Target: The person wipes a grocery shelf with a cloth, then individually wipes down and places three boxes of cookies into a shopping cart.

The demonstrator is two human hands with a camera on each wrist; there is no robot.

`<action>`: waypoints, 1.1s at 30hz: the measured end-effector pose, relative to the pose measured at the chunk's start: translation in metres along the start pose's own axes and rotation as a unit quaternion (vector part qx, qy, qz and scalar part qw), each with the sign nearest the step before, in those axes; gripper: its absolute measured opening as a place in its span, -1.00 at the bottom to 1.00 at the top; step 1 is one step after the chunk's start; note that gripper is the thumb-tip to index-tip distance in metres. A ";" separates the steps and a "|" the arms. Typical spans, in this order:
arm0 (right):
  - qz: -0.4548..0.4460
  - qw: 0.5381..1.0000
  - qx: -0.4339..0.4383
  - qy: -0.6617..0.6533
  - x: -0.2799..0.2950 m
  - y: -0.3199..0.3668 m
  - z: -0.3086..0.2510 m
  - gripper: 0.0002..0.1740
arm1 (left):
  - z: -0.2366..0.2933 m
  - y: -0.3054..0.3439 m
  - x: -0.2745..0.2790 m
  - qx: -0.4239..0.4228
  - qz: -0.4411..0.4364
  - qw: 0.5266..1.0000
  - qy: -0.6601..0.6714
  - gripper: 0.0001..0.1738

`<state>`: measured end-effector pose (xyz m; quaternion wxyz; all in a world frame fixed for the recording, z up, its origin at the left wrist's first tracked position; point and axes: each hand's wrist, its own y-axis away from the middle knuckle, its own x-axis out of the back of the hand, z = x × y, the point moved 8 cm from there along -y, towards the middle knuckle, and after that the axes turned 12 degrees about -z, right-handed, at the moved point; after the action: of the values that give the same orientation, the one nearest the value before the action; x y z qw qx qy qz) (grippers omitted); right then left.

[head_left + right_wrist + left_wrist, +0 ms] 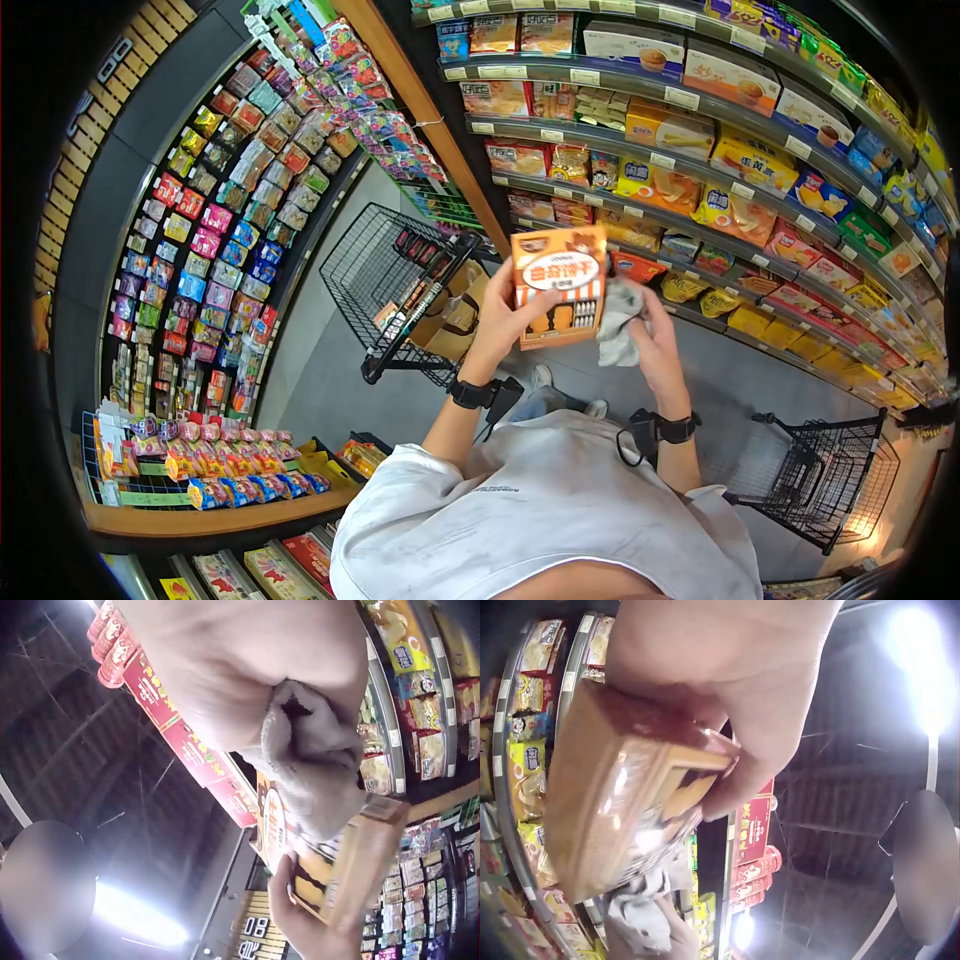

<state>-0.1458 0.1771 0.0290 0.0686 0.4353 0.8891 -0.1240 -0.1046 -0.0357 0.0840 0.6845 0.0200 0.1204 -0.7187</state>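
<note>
My left hand (507, 315) grips an orange box of cookies (560, 270) by its left side, thumb across the front. The printed front, with a white oval label and pictures of cookies, faces me. In my right hand (655, 345) is a crumpled grey cloth (620, 325), held at the box's right edge. In the left wrist view the box (607, 802) shows its side and end close up, with the cloth (641, 919) beyond it. From the right wrist, the bunched cloth (311, 757) overlaps part of the box (367, 855).
Shelves of packaged snacks (660, 185) rise ahead and to the right. A black wire shopping cart (350, 265) holding a cardboard box (445, 325) stands at left front; another cart (830, 470) is at right. Racks of small bags (215, 240) line the left.
</note>
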 end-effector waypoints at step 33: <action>-0.043 0.993 0.024 0.107 -0.167 -0.182 0.062 -0.30 | 0.031 -0.040 0.165 -0.047 -0.007 0.996 -0.078 0.06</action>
<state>-0.1865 -0.0737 0.0371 -0.0431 0.4086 0.9061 -0.1011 -0.1502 -0.2023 0.0884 0.6872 -0.0688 0.1005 -0.7162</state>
